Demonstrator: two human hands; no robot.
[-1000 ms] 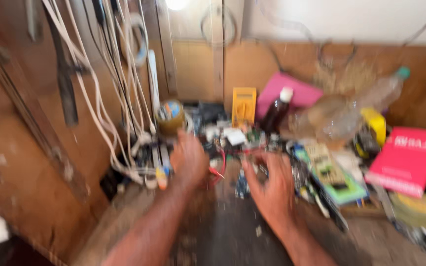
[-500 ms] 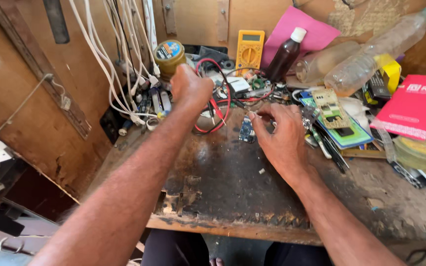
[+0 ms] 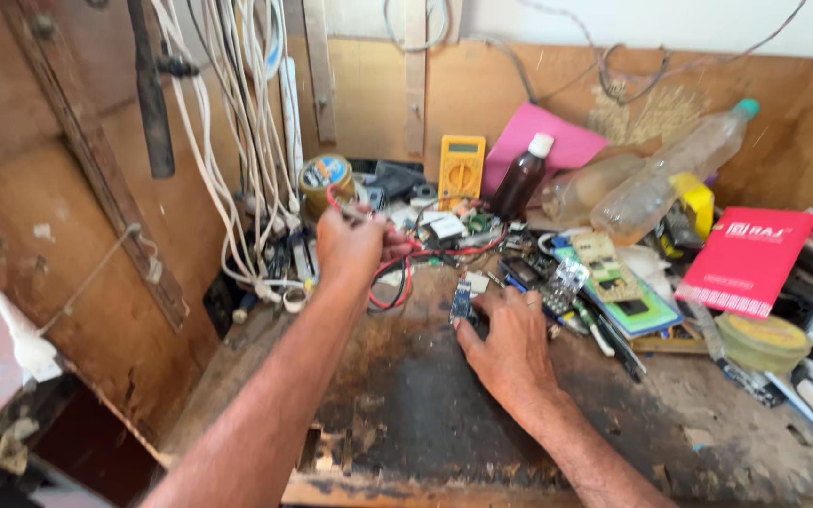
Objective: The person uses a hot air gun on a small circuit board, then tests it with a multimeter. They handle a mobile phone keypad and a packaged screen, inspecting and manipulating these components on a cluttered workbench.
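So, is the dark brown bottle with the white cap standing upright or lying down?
Upright. The brown bottle stands with its white cap on top, while the two clear plastic bottles beside it lie tilted.

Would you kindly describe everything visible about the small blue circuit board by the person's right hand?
The small blue circuit board is a narrow rectangular module with tiny components on its face, too small to make out. It lies flat on the dark, scorched wooden workbench, long side pointing away from the person. The right hand rests just beside it, fingertips touching its near end. Red wires held by the left hand loop nearby; whether they join it is unclear.
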